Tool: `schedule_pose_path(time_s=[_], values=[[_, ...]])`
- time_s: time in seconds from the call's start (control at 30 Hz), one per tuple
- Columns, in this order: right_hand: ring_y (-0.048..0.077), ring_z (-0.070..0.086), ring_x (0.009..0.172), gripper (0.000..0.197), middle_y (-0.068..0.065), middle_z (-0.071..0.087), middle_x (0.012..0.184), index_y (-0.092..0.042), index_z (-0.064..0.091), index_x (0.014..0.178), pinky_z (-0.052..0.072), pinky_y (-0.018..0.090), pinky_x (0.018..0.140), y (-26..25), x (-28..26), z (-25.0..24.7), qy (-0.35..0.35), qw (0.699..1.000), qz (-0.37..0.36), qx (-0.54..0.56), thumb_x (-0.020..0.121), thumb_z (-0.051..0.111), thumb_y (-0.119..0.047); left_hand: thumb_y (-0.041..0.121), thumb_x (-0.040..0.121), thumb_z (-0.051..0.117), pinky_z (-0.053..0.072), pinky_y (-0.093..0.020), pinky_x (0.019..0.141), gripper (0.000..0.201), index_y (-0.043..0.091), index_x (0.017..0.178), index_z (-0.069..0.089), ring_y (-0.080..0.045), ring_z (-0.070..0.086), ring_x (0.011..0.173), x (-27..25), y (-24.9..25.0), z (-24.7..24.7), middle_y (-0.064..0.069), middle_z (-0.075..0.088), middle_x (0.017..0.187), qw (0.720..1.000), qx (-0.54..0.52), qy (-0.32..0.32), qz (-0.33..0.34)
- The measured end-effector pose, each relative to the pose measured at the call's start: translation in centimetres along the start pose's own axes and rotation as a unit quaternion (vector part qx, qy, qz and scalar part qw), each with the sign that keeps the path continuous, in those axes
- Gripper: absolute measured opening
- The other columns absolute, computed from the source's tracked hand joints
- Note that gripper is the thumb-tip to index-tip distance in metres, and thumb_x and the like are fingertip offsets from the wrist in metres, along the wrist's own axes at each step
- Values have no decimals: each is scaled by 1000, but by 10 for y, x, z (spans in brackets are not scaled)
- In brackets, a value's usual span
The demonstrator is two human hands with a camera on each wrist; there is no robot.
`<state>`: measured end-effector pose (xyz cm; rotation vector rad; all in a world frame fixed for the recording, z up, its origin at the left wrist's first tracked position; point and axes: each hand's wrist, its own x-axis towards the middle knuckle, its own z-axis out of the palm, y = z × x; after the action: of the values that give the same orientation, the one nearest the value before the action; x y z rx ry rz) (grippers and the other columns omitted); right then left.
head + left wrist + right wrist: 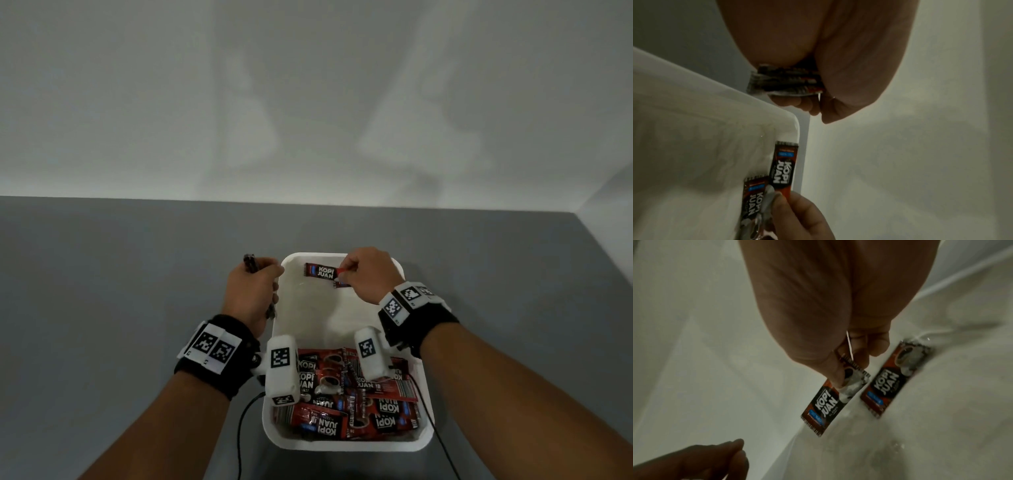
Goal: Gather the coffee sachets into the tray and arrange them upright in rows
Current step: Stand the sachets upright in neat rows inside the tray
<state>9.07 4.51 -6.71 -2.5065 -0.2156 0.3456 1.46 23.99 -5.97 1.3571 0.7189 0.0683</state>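
Sachets (pixel 356 394) lie jumbled in a loose heap at the near end of the tray (pixel 342 318), red and black packs facing every way, some upside down. One sachet (pixel 320 270) is pinched at its end between the thumb and fingers of the right hand (pixel 370 277) and held over the far end of the tray, close to the far wall. In the right wrist view this sachet (pixel 830 402) hangs from the fingertips, while a second sachet (pixel 894 379) leans on its long edge against the tray wall just beside it (the two are apart, not touching). A stack (pixel 785 81) of several sachets is clamped in the curled left hand (pixel 251 287), which is held over the tray's far left corner, at its rim. The stack's ends stick out past the fist on both sides. The tray sits on a grey table (pixel 120 291), with a white wall (pixel 308 102) beyond it.
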Motion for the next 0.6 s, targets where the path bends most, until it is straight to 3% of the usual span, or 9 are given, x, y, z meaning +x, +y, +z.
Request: schedule_pose_path(time_s=[0.07, 0.17, 0.47, 0.6], values=[[17, 65, 87, 8, -2, 73, 93, -19, 81, 92, 46, 23, 70, -3, 7, 11, -23, 1000, -2, -8, 86, 75, -18, 5, 87, 64, 37, -31, 54, 8, 12, 86, 67, -16, 44, 53, 1, -5, 2, -6, 54, 70, 1000, 27, -5, -6], [19, 66, 98, 11, 0, 74, 102, -20, 80, 93, 52, 28, 86, -5, 12, 23, -38, 999, -3, -32, 89, 71, -16, 3, 88, 64, 37, -30, 53, 8, 10, 89, 66, -17, 45, 56, -2, -11, 5, -7, 53, 71, 999, 48, -6, -12], [27, 63, 98, 7, 9, 67, 102, -10, 68, 94, 51, 35, 83, -2, 13, 32, 17, 996, -21, -90, 91, 69, -16, 2, 89, 63, 42, -27, 54, 10, 8, 97, 66, -14, 48, 56, -10, -9, 8, -4, 55, 67, 993, 117, -18, 10], [24, 59, 95, 5, 6, 62, 104, -13, 67, 95, 47, 32, 80, -2, 5, 26, 12, 994, -52, -90, 93, 65, -17, 1, 89, 63, 42, -28, 55, 11, 9, 95, 66, -14, 48, 56, -12, -8, 8, -4, 55, 67, 992, 126, -21, 10]])
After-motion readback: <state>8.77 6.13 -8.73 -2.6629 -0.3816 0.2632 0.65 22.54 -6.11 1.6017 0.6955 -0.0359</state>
